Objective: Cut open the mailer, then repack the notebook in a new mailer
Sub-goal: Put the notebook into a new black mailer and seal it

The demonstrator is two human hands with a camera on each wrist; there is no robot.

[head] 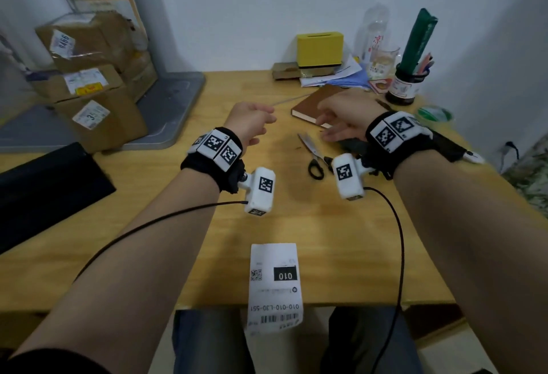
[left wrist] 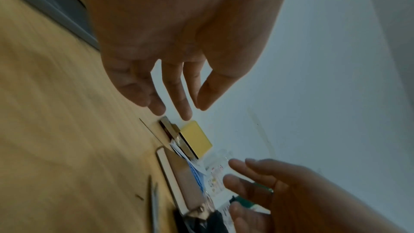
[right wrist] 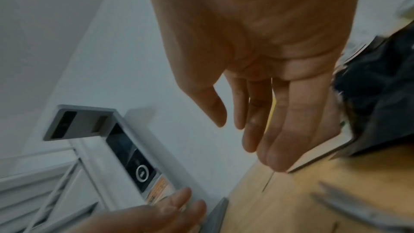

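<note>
A brown notebook (head: 311,101) lies closed on the wooden table (head: 296,219), toward the back. My right hand (head: 324,127) hovers over its near corner with straight fingers (right wrist: 277,157) and holds nothing. A crumpled black mailer (head: 353,146) lies under my right wrist, also visible in the right wrist view (right wrist: 380,95). Grey scissors (head: 315,155) with black handles lie closed in front of the notebook. My left hand (head: 265,118) hangs empty above the table to the notebook's left, fingers (left wrist: 179,105) relaxed. Another flat black mailer (head: 44,193) lies at the far left.
A white shipping label (head: 274,284) overhangs the table's front edge. Taped cardboard boxes (head: 89,83) sit on a grey platform (head: 172,101) at the left. At the back stand a yellow box (head: 320,47), loose papers, a glass, a pen jar (head: 404,86) and a green tape roll (head: 434,114).
</note>
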